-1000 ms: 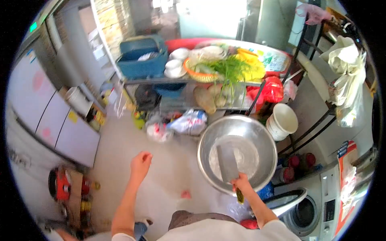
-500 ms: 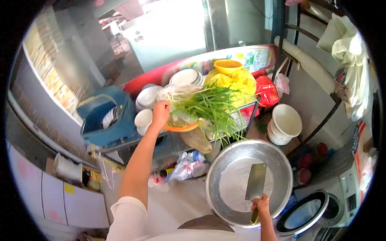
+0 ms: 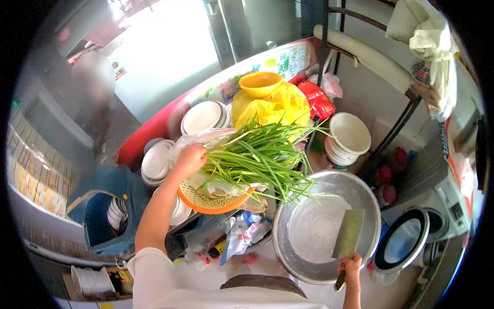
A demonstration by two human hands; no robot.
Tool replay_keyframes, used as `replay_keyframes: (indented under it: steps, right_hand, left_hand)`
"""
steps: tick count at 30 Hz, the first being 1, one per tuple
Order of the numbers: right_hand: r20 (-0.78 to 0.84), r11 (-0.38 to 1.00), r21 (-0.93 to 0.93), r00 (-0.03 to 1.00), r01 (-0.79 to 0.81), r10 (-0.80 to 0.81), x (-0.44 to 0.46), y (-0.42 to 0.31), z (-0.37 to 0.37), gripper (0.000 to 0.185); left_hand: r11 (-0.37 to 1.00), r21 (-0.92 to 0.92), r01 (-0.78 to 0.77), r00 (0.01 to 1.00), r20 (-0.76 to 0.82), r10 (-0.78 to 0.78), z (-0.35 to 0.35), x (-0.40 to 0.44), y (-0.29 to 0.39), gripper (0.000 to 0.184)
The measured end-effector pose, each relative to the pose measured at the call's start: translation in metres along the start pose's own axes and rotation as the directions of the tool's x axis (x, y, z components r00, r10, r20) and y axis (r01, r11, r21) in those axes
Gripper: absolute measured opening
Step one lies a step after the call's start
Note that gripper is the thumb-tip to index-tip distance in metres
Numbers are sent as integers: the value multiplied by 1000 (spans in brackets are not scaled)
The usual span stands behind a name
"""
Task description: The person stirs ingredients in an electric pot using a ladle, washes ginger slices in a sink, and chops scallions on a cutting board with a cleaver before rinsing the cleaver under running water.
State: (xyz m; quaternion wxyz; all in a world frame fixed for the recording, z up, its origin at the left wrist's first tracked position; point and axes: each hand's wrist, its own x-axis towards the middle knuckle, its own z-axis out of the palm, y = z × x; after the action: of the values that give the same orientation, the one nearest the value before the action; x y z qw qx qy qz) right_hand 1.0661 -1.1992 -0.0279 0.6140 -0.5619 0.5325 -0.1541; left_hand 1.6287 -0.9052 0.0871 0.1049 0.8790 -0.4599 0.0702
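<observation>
My right hand (image 3: 351,265) is closed around the handle of a cleaver (image 3: 348,234), its broad blade over a large metal basin (image 3: 283,232). Pale smears mark the basin's bottom. My left hand (image 3: 189,162) is closed at the left end of a bunch of long green chives (image 3: 262,159), beside a clear plastic bag (image 3: 203,140). How much of the bag is in that grip is hidden. The chives stretch right, with their tips hanging over the basin's rim. Below them is an orange woven basket (image 3: 216,210).
Stacked white bowls (image 3: 154,162) and plates (image 3: 202,117) stand left of the chives. Behind are a yellow bag (image 3: 278,107) and a yellow basket (image 3: 260,85). A blue bin (image 3: 103,237) is at left, white buckets (image 3: 350,135) and a washing machine (image 3: 447,206) at right.
The chives are lifted and shifted toward the basin, exposing more of the orange basket. My left hand is now at their end. The cleaver stays over the basin; the view has turned.
</observation>
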Motion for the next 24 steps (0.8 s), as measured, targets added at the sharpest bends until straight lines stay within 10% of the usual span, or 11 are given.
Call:
replay_keyframes:
  steps: [6,10,12,14,16,24]
  right_hand:
    - [-214,990,139,977,24,7,-55,-26,37,15]
    - [-216,986,159,976,53,-17,-87,-40,52,12]
    - [-238,978,188,971,87,-41,-103,-49,57,13]
    - [-217,976,192,975,100,-58,-124,-62,62,13]
    - [-208,970,209,975,127,-83,-130,-54,58,11]
    - [-231,906,225,923,358,-308,-177,-27,5,99]
  left_hand:
    - [780,-602,172,982,44,-182,-60,11,-16,18]
    - [967,-33,-254,827,-525,199,-104,20,-4,20]
    - [939,-340,-57,820,-552,-150,-108,33,-21,14]
    - [158,-901,-405,787,-431,-441,-153,45,-8,10]
    - [-3,-828,-561,772,-521,-365,-187,51,-10,9]
    - [-671,-696,-255,946,-325,-23,-176,45,175,20]
